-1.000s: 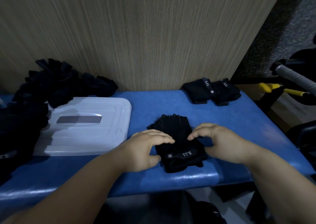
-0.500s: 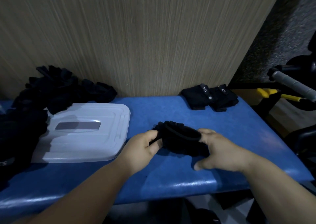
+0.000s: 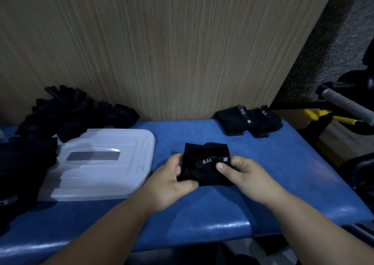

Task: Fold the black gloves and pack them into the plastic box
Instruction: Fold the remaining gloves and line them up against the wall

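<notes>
A folded black glove (image 3: 206, 163) with a white "5.11" strap lies on the blue bench (image 3: 283, 173), held from both sides. My left hand (image 3: 172, 179) grips its left edge, thumb under the front corner. My right hand (image 3: 242, 173) pinches the strap end with the thumb on top. The translucent plastic box (image 3: 101, 163) sits to the left with its lid on. Two folded gloves (image 3: 249, 121) rest at the back right by the wall. A heap of unfolded black gloves (image 3: 66, 110) lies at the back left.
More black gloves (image 3: 18, 169) pile up at the far left edge. A wooden panel wall (image 3: 162, 52) stands behind the bench. Off the right end are a grey-handled bar (image 3: 344, 104) and yellow-handled tools (image 3: 321, 114). The bench's front edge is near my forearms.
The glove has been folded over away from me, so the 5.11 strap now reads upright on top. Both hands shifted from pressing it flat to gripping its two sides.
</notes>
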Tool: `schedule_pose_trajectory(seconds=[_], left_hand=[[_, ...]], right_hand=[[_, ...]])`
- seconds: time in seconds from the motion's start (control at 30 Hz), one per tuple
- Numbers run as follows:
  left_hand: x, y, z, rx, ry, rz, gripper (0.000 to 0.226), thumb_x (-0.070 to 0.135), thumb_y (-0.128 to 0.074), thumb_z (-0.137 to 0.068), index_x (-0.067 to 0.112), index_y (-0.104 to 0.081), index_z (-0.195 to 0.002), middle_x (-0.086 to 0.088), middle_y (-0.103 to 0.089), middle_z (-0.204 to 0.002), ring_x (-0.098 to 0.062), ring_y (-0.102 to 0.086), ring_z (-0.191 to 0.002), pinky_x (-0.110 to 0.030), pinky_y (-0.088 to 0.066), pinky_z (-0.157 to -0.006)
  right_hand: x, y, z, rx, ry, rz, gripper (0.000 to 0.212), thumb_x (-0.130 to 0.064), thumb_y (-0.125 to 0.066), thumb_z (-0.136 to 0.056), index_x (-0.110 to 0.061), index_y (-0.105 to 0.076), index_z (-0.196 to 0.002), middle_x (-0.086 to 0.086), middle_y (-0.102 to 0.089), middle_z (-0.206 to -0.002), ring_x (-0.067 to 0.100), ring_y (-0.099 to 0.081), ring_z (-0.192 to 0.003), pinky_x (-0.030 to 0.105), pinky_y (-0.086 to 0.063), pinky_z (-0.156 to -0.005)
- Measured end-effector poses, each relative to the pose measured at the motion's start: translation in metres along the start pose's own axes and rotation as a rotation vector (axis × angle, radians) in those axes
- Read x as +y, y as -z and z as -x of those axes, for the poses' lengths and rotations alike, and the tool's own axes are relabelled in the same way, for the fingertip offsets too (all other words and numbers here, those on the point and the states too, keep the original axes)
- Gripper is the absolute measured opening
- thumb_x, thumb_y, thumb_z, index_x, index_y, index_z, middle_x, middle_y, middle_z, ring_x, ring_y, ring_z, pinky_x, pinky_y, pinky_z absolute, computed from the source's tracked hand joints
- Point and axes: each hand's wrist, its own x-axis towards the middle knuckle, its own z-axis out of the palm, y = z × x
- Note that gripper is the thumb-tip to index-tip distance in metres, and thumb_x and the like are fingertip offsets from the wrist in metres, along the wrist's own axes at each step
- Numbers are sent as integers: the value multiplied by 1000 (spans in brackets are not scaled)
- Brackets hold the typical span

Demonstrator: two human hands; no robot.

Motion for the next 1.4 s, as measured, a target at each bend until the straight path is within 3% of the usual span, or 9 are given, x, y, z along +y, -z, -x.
schedule_pose_trajectory(seconds=[0.27, 0.4, 0.47, 0.57, 0.73, 0.87, 1.0, 1.3, 1.4], left_hand=[[-1, -9, -5, 245, -21, -95, 51, 36, -58, -93, 31, -36, -139, 8, -71, -72, 2, -66, -74, -13, -47, -68], [1, -11, -2, 253, -35, -146, 65, 35, -53, -96, 31, -18, -150, 17, -65, -62, 6, -62, -71, -9, -44, -65], [3, -12, 1, 262, -41, -213, 66, 36, -49, -97, 33, -11, -151, 17, -69, -78, 4, -63, -80, -10, -42, -65], [-2, -18, 3, 347, -71, -384, 63, 35, -44, -99, 31, -10, -151, 0, -56, -128, -12, -55, -114, -15, -38, -84], [-14, -22, 0, 453, -413, -651, 46, 32, -32, -95, 34, -37, -140, 9, -38, -145, -10, -35, -127, -29, -30, -105], [-15, -24, 2, 216, -288, -768, 73, 60, 2, -84, 36, -4, -152, 24, 0, -157, 10, 11, -139, -24, 4, -116], [-18, -22, 1, 114, -159, -905, 87, 68, 12, -72, 33, 9, -152, 20, 10, -159, 4, 23, -138, -33, 11, -119], [-16, -15, 3, 157, -39, -970, 88, 67, 0, -80, 18, -6, -154, 4, -5, -162, -15, 5, -149, -32, 0, -120], [-19, -18, 4, 341, -166, -924, 68, 53, -26, -91, 9, -43, -140, -8, -48, -140, -30, -46, -128, -39, -38, -106]], right_hand=[[-6, -10, 0, 74, -80, 141, 41, -42, -53, -94, -5, -68, -85, 19, -70, -87, 22, -64, -73, 39, -51, -74], [-9, -12, -1, 124, -145, 248, 48, -47, -46, -96, -7, -59, -72, 4, -57, -62, 21, -55, -63, 41, -48, -66], [-9, -13, 0, 154, -171, 394, 45, -50, -46, -95, -15, -53, -68, -3, -54, -62, 18, -54, -65, 36, -41, -60], [-7, -16, 3, 243, -115, 573, 24, -49, -55, -90, -25, -52, -91, -6, -59, -89, 16, -54, -90, 28, -39, -70], [2, -16, 2, 202, 311, 570, 52, -12, -56, -88, -29, -46, -136, -11, -42, -143, 11, -32, -134, 23, -26, -108], [6, -19, 2, -40, 323, 637, 56, -16, -40, -97, -32, -28, -149, -16, -20, -157, 1, -5, -146, 32, -14, -120], [3, -17, 2, -163, 224, 728, 53, -34, -30, -103, -31, -12, -153, -17, -12, -159, -1, 6, -144, 22, -1, -116], [-9, -17, 9, -108, 122, 856, 62, -51, -27, -100, -21, -15, -153, -7, -21, -158, 12, -14, -145, 26, -8, -117], [-9, -17, 11, 41, 133, 887, 53, -58, -37, -94, -25, -49, -134, -3, -53, -124, 18, -44, -123, 26, -36, -101]])
